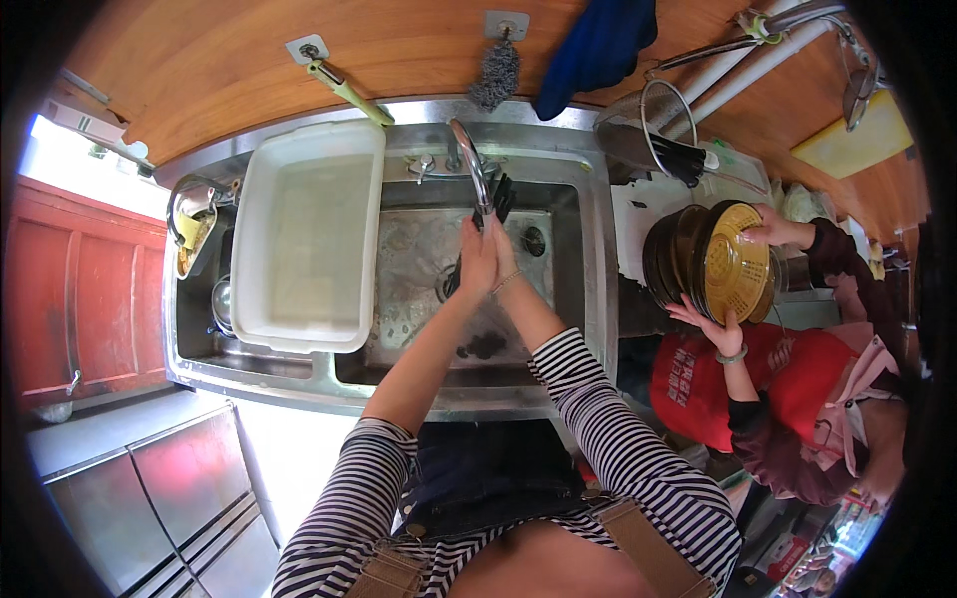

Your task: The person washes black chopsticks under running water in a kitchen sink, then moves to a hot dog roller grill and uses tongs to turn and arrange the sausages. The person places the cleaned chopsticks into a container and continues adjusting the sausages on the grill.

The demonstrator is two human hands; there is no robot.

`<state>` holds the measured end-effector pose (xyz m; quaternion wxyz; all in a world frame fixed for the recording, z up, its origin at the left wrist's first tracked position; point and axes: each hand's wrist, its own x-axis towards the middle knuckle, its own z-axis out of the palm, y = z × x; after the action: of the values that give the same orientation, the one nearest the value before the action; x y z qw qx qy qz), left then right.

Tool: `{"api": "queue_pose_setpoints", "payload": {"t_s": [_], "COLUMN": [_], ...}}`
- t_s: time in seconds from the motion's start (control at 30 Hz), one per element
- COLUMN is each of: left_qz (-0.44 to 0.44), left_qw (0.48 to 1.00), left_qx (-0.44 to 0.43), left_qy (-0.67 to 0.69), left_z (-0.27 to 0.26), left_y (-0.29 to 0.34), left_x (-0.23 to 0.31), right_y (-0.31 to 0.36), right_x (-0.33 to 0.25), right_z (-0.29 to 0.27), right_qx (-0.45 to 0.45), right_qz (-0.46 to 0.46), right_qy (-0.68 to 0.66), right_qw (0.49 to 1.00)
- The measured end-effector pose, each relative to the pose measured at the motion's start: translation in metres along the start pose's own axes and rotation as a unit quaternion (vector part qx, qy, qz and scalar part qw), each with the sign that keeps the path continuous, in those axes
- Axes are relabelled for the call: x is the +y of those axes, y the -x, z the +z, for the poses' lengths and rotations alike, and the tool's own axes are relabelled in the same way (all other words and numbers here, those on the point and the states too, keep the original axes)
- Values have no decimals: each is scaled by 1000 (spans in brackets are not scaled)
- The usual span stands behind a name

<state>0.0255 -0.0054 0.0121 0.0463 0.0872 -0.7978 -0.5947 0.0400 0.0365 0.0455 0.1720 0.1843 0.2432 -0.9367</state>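
Observation:
Under the curved faucet (477, 174), my left hand (477, 257) and my right hand (503, 254) press together, closed around a bundle of thin black sticks (504, 197). The sticks poke out beyond my fingertips, and dark ends show below my left palm. Their exact kind is hard to make out, as my hands cover most of the bundle. Both hands are over the metal sink basin (409, 239), whose bottom is wet and stained. A dark drain piece (534, 240) shows on the right of the basin.
A white tub (377, 229) of cloudy water rests over the left basin. A scrubber (495, 78), green-handled tool (349, 95) and blue cloth (598, 55) hang behind. At right, a co-worker in a red apron (698, 384) holds stacked dark plates and a yellow strainer basket (736, 261).

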Motion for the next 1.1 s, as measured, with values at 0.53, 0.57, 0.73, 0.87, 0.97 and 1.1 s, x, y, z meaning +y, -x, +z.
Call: {"api": "queue_pose_setpoints", "payload": {"t_s": [0.53, 0.57, 0.73, 0.87, 0.97, 1.1], "left_qz": [-257, -253, -84, 53, 19, 10], "left_qw": [914, 917, 964, 989, 990, 991], "left_qx": [-140, -144, -143, -120, -135, -51], "left_qy": [282, 272, 206, 69, 43, 123], "left_z": [-11, -12, -17, -8, -4, -30], "left_y": [-24, -25, -11, 7, 14, 31], "left_x": [-36, -37, -34, -30, -22, -4], "right_y": [9, 8, -2, -3, -6, -25], "right_x": [-11, -12, 5, 14, 11, -6], "right_z": [1, 1, -5, -4, -4, -9], "right_qx": [60, 44, -1, 7, 20, 63], "right_qz": [12, 36, -20, -8, -8, -78], "right_qy": [-14, -22, -12, -19, 6, 72], "right_qw": [998, 998, 1000, 1000, 1000, 992]}}
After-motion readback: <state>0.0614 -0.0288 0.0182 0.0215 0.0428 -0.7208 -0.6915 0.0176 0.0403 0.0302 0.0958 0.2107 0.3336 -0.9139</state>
